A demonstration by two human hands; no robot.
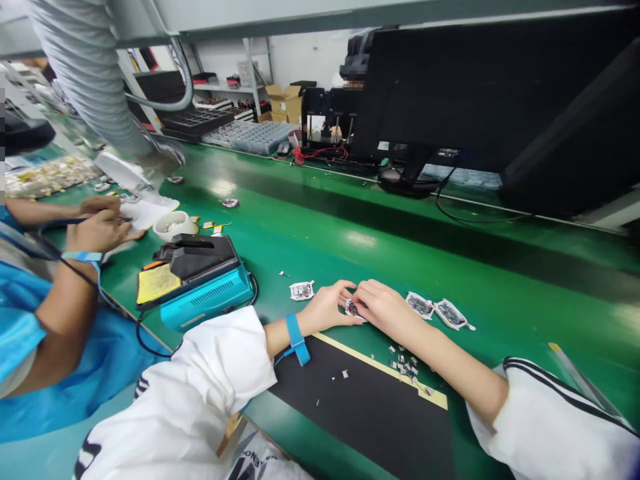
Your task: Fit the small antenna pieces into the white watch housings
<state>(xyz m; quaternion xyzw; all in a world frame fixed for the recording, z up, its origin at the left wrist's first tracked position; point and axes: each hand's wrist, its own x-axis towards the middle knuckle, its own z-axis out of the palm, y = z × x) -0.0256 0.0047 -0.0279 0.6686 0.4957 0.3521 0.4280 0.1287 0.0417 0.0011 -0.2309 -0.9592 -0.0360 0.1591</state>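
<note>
My left hand (327, 307), with a blue wrist strap (297, 339), grips the edge of a small white housing with electronics inside (354, 309). The fingers of my right hand (384, 305) are bent over the same housing and pressed to it; they cover much of it, and whether they pinch a small part is hidden. A similar white housing (301, 291) lies left of my hands. Two more, a nearer housing (419, 305) and a farther housing (451, 314), lie beyond my right forearm. Several tiny silvery pieces (407, 365) are scattered below that forearm.
A black mat (360, 413) with a yellow edge strip lies in front of me. To the left stand a teal soldering station (207, 297) with a yellow sponge (159, 285) and a white bowl (175, 225). A co-worker's hands (103, 227) work beyond. A monitor (440, 100) stands behind.
</note>
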